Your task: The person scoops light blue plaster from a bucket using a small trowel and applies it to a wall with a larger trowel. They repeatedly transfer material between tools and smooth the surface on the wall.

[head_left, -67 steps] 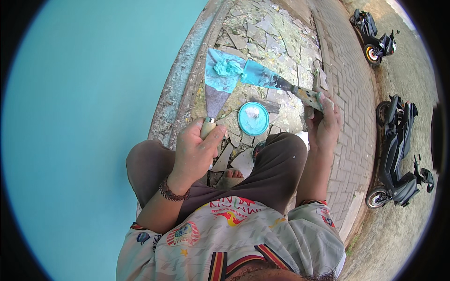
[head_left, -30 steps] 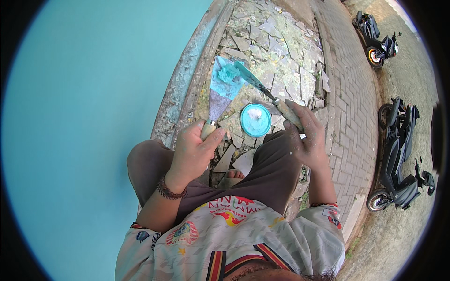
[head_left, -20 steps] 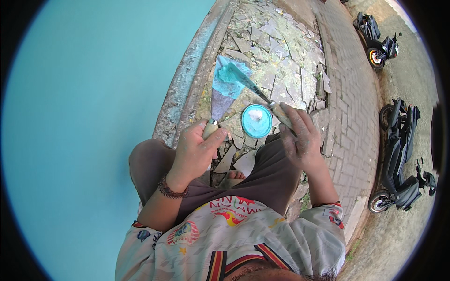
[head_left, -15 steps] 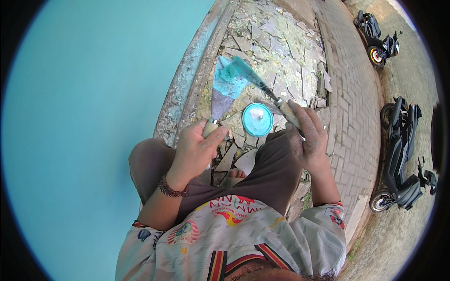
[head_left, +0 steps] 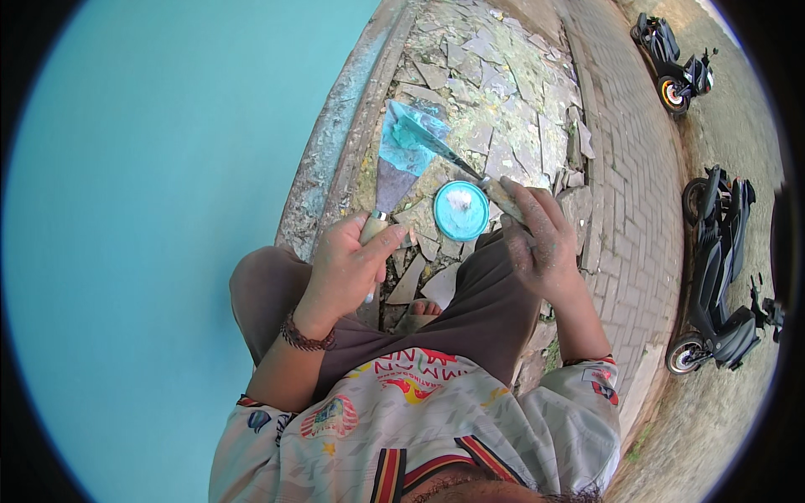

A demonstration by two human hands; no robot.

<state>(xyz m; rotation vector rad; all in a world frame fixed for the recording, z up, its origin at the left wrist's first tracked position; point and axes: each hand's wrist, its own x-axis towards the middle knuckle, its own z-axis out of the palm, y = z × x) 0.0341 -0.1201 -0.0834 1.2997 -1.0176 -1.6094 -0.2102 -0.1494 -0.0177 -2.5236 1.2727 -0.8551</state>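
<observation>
Paste (head_left: pixel 403 140) rests on a broad scraper (head_left: pixel 395 181), apparently held as a tray, the left hand's (head_left: pixel 345 260) fingers wrapped tight; the right hand (head_left: pixel 545 243) (dusty fingers curled) grips a second scraper (head_left: pixel 444 152).

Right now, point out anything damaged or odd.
Beyond the left hand and its scraper, the ground looks broken into jagged, uneven pieces. The ledge beside the evenly coloured wall is blotched turquoise and grey.

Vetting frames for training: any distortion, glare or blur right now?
Head view: strong fisheye, brick paving bowed, corners black; head view: light soft, turquoise wall free of glare; head view: left hand and its putty knife look fairly sharp.
</observation>
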